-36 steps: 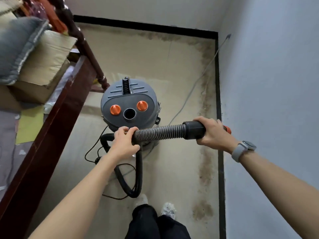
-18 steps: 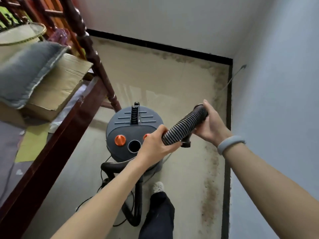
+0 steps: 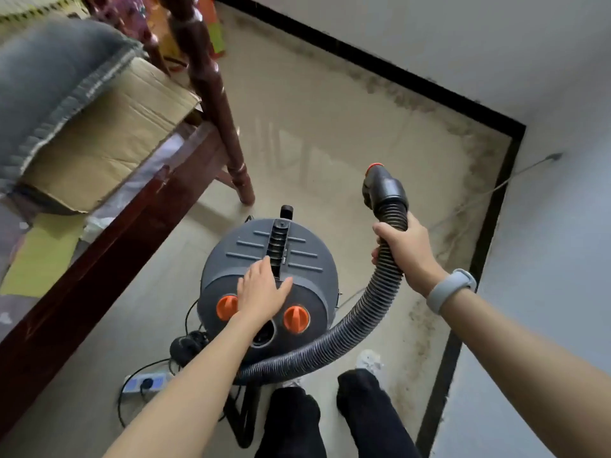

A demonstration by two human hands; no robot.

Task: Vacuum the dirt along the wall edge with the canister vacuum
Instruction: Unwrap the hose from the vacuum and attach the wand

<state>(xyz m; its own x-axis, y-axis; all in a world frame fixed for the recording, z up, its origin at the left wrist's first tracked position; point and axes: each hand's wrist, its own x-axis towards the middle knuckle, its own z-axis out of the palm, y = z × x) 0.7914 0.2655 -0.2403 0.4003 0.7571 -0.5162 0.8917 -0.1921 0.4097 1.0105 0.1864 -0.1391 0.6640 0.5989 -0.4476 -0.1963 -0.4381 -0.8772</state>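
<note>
Canister vacuum (image 3: 269,285) sitting on the floor (image 3: 330,133) at centre, and we are readying it.
Our left hand (image 3: 263,292) is resting flat-fingered on its lid, steadying; our right hand (image 3: 405,251) is wrapping the hose (image 3: 367,312) at three o'clock, nozzle raised, keeping it off the dirt (image 3: 476,160).

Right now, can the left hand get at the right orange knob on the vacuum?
Probably yes. The left hand lies open on the vacuum lid, and the right orange knob sits just beside it with nothing covering it. The hose curves past lower down, gripped by the right hand.
</note>
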